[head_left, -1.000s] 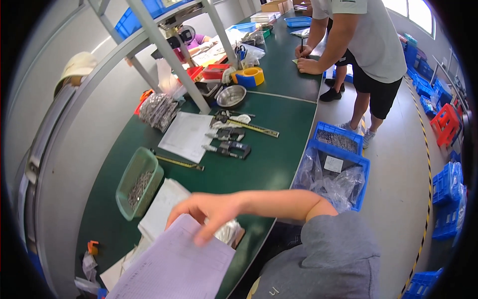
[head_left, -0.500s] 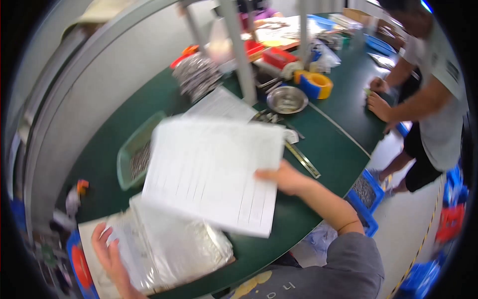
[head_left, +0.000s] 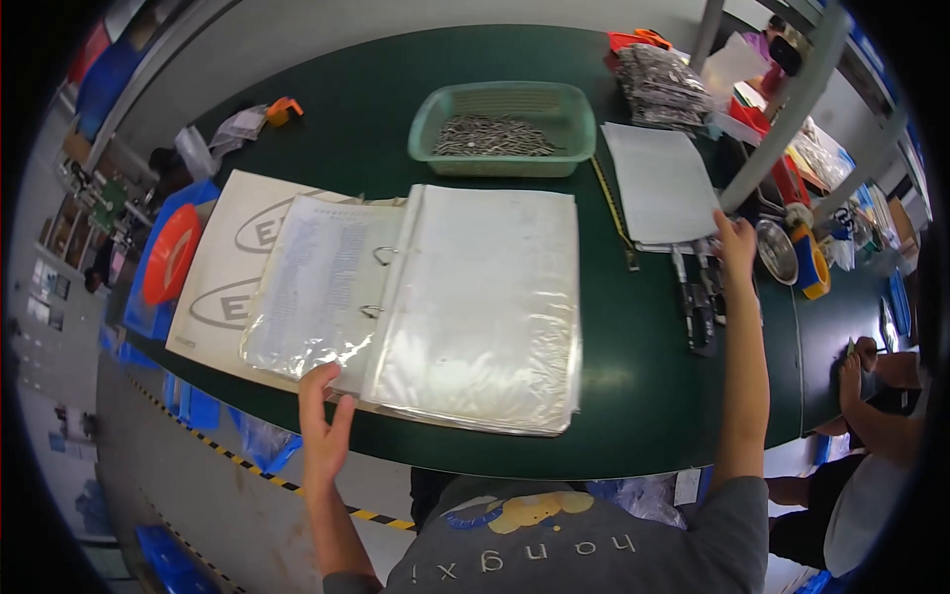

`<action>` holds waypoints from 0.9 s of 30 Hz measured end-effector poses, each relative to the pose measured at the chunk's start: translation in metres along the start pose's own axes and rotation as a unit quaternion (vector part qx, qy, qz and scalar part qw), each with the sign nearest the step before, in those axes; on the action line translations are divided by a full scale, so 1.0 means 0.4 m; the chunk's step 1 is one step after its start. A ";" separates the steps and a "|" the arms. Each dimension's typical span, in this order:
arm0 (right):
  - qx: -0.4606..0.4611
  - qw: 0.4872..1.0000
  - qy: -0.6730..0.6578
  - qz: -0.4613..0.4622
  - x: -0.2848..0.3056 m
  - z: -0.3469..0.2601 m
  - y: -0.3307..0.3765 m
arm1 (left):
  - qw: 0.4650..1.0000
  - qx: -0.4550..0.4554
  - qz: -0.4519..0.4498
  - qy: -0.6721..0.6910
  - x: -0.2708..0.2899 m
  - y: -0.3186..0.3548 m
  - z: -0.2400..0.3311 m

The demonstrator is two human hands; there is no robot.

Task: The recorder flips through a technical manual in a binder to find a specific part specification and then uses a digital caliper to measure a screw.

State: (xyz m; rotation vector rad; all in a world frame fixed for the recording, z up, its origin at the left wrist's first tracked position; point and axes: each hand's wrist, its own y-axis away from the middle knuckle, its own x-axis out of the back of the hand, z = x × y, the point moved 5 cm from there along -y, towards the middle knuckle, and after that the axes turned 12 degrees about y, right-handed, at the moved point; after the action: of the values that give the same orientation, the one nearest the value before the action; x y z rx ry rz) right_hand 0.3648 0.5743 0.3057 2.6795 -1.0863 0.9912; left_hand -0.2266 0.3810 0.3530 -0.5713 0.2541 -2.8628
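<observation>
An open ring binder (head_left: 475, 307) lies on the table in front of me, with clear plastic sleeves on both sides of its metal rings. My left hand (head_left: 325, 426) is at the lower edge of the left sleeve (head_left: 317, 282), thumb and fingers apart; its fingertips overlap that edge. Over to the right, a stack of white paper sheets (head_left: 661, 183) rests on the green table. My right hand (head_left: 734, 246) pinches the stack's near right corner, thumb on top; its other fingers are partly hidden.
Flat cardboard (head_left: 213, 267) lies under the binder's left side. Beyond the binder stands a green tray (head_left: 503, 163) of small metal parts. A tape measure strip (head_left: 614, 213), pliers (head_left: 698, 307) and a metal bowl (head_left: 777, 250) are to the right. A co-worker's hands (head_left: 856, 371) rest at the far right.
The paper stack, earlier held up over the binder by my right hand, now lies on the table to the right. The view has turned, and the whole binder shows.
</observation>
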 end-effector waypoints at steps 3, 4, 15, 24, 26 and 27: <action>0.125 0.981 -0.068 0.135 0.075 -0.031 0.173 | 0.998 -0.067 -0.012 -0.005 -0.006 -0.007 0.011; 0.129 0.982 -0.092 0.103 0.075 -0.067 0.256 | 0.993 -0.107 -0.040 -0.001 -0.015 -0.016 0.017; 0.103 0.977 -0.084 -0.168 -0.071 -0.269 0.694 | 0.934 -0.216 -0.286 -0.008 -0.114 -0.047 0.026; 0.087 0.980 -0.097 -0.152 -0.105 -0.224 0.655 | 0.918 -0.097 0.154 -0.353 0.200 -0.087 -0.072; 0.107 0.979 -0.088 -0.148 -0.114 -0.231 0.631 | 0.890 -0.066 0.195 -0.406 0.241 -0.098 -0.079; 0.106 0.978 -0.092 -0.154 -0.124 -0.241 0.622 | 0.878 -0.051 0.195 -0.433 0.252 -0.103 -0.081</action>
State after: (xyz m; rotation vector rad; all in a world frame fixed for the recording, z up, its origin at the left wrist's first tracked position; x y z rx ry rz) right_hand 0.1247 0.4482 0.3132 3.0367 -0.5847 0.8594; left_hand -0.3375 0.4008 0.3683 -1.5322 0.3101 -1.9663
